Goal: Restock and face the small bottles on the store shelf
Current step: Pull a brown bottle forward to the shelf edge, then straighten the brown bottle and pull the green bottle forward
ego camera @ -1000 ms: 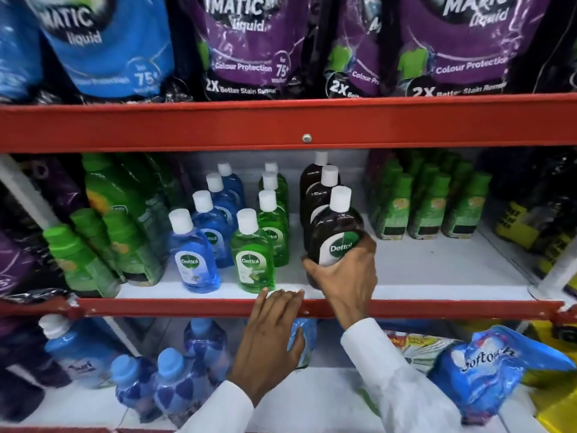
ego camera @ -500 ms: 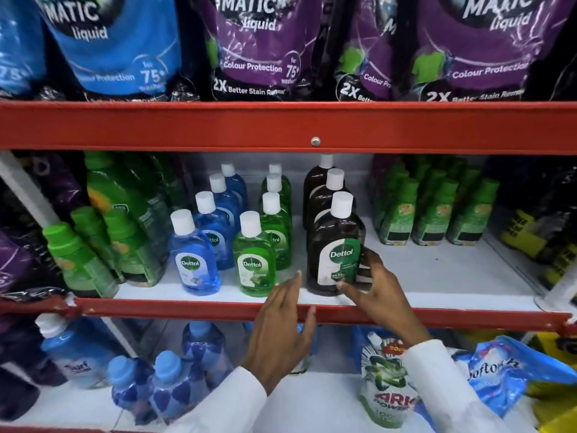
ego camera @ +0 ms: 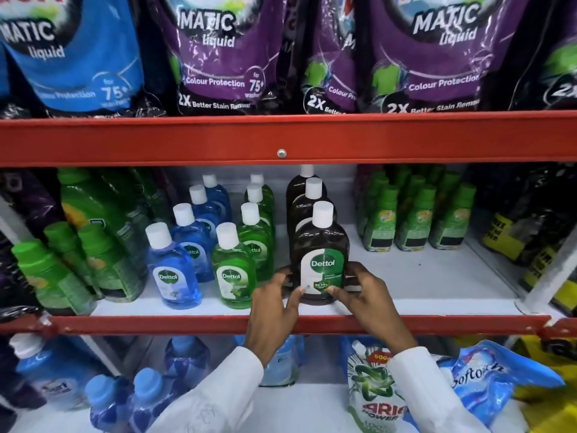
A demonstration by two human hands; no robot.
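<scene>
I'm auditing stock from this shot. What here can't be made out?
Head view only:
- Rear brown bottle: label hidden by the two in front.
- Front brown bottle: small print too tiny; base covered by left hand and right hand.
- Purple pouches: tops cut off.

Centre frame, an upright brown Dettol bottle point(ego camera: 320, 254), white-capped, label forward, fronts its row; blue bottles point(ego camera: 173, 270) and green bottles point(ego camera: 232, 270) line up to its left.

"Dettol" on brown bottle point(ego camera: 321, 257), blue bottle point(ego camera: 173, 270), green bottle point(ego camera: 232, 270); "MATIC liquid" on purple pouch point(ego camera: 215, 54); "ARIEL POWER" pouch point(ego camera: 374, 398).
</scene>
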